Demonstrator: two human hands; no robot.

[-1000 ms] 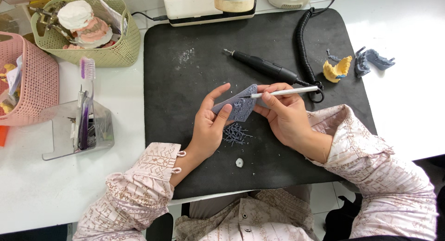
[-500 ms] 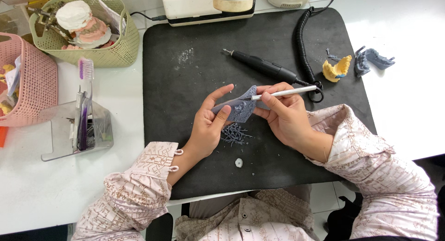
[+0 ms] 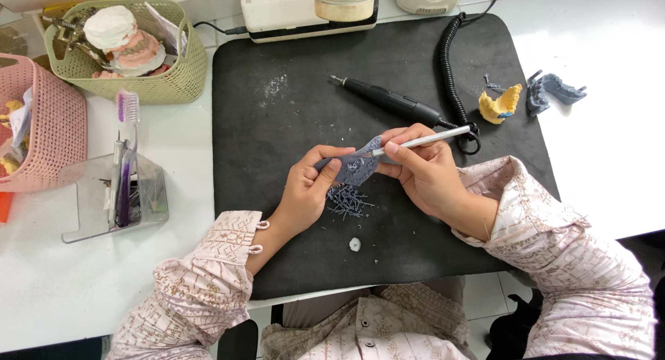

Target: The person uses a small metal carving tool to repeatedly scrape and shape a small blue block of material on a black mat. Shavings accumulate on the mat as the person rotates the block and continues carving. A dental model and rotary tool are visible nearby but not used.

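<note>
Two bare hands trim a small grey printed piece with a thin white tool over a black mat.

The left hand [image 3: 305, 194] pinches the grey piece [image 3: 355, 169] between thumb and fingers; the right hand [image 3: 424, 171] closes in a pen grip on the white tool [image 3: 420, 141], tip touching the piece. Compared with a second ago, both hands have barely shifted, so the trimming goes on at the same spot. Just below the grip lies a heap of grey cut-off struts [image 3: 346, 200] and a small white bit [image 3: 355, 244]. Beyond it rests a black handpiece [image 3: 388, 101] with a coiled cord. The black mat [image 3: 277, 124] covers the white counter [image 3: 180, 145].
</note>
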